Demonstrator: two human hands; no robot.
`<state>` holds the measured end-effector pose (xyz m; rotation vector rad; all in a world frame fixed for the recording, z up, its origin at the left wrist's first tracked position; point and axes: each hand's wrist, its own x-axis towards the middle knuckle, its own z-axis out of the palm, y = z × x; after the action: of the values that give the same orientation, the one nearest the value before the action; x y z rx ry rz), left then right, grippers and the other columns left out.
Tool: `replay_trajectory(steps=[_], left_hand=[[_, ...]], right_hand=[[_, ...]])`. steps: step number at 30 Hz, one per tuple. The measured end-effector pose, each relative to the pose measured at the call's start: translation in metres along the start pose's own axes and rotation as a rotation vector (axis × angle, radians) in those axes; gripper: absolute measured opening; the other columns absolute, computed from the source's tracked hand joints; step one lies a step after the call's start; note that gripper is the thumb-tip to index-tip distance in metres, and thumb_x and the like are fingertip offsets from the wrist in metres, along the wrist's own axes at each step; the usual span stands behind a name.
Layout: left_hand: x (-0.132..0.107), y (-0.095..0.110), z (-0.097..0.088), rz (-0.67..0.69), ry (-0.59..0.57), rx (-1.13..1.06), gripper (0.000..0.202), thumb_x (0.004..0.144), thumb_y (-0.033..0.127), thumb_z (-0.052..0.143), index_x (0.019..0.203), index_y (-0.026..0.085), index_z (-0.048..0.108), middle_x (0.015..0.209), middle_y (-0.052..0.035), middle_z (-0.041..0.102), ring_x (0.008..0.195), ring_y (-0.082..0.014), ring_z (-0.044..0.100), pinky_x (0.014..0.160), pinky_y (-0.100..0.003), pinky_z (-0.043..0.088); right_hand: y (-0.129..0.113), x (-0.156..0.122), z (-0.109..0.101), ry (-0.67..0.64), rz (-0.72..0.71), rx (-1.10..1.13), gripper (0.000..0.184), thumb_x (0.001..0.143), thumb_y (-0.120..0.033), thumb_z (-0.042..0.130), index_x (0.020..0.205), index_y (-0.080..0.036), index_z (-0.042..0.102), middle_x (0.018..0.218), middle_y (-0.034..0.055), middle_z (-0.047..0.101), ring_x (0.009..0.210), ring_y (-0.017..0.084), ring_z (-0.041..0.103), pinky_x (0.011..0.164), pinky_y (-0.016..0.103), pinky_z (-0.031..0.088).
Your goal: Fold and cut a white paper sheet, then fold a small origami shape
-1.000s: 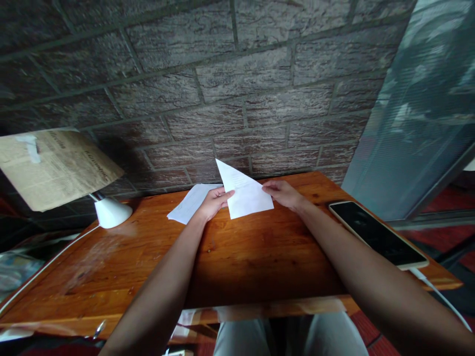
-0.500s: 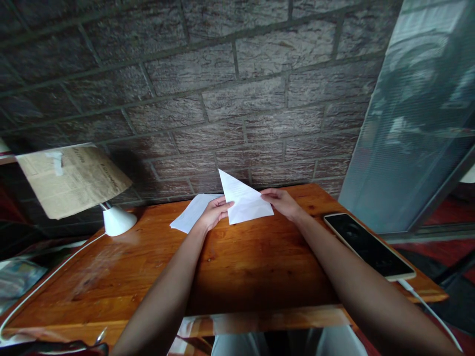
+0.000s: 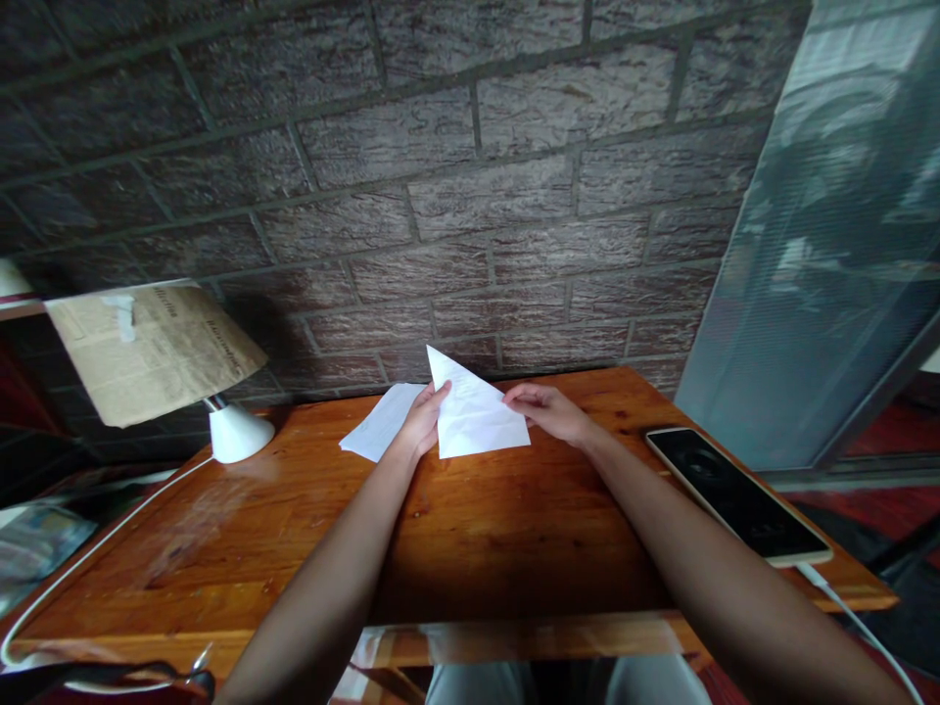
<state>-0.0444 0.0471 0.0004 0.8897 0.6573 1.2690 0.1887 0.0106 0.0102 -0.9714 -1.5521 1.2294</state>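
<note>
A white sheet of paper (image 3: 477, 411), folded to a triangular shape with a pointed top left corner, is held up above the wooden table. My left hand (image 3: 424, 416) grips its left edge, thumb on the front face and fingers behind. At the slanted right edge, my right hand (image 3: 549, 411) pinches the paper between thumb and fingertips. Faint marks show on the upper part of the sheet. Behind my left hand lies a stack of white papers (image 3: 378, 423), partly covered by that hand.
A lamp (image 3: 239, 434) with a newsprint shade stands at the table's left. A phone (image 3: 738, 494) with a white cable (image 3: 844, 607) lies along the right edge. The wooden table (image 3: 514, 529) meets a brick wall (image 3: 470, 215); a glass panel (image 3: 793, 294) is on the right.
The folded paper has come slightly down and left, with both hands still on it. My left thumb has moved higher along its left edge.
</note>
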Motion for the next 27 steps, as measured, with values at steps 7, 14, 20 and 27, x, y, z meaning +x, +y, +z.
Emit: replay_trajectory(steps=[7,14,20,27], left_hand=[[-0.006,0.001,0.003,-0.091,-0.098,0.059,0.041,0.069,0.017,0.081,0.106,0.012,0.065,0.097,-0.0122,0.076,0.095,-0.0283,0.072,0.092,-0.04,0.056],[-0.001,0.01,0.001,-0.074,-0.035,-0.003,0.036,0.074,0.029,0.079,0.101,0.01,0.067,0.101,-0.0156,0.075,0.098,-0.0285,0.071,0.093,-0.041,0.056],[0.005,0.021,-0.019,0.11,0.033,-0.05,0.031,0.074,0.014,0.076,0.104,0.015,0.067,0.116,-0.0119,0.072,0.111,-0.0216,0.067,0.103,-0.034,0.048],[-0.002,0.005,0.006,0.014,-0.063,0.017,0.03,0.075,0.023,0.079,0.101,0.012,0.07,0.11,-0.0155,0.073,0.108,-0.0263,0.068,0.103,-0.042,0.048]], right_hand=[[0.001,0.003,-0.002,0.024,-0.031,-0.027,0.033,0.073,-0.043,0.073,0.097,-0.02,0.073,0.095,0.003,0.073,0.082,0.016,0.064,0.074,0.029,0.049],[0.0,0.002,0.0,-0.024,-0.016,-0.077,0.036,0.076,-0.046,0.07,0.099,-0.019,0.072,0.093,0.0035,0.072,0.078,0.016,0.063,0.07,0.029,0.048],[0.001,-0.001,0.004,-0.187,-0.121,-0.23,0.032,0.078,-0.045,0.069,0.095,-0.018,0.07,0.089,0.0039,0.071,0.082,0.017,0.063,0.076,0.03,0.046],[0.0,-0.005,0.02,-0.141,-0.001,-0.157,0.05,0.073,-0.049,0.074,0.11,-0.018,0.062,0.089,0.003,0.072,0.075,0.015,0.063,0.067,0.027,0.047]])
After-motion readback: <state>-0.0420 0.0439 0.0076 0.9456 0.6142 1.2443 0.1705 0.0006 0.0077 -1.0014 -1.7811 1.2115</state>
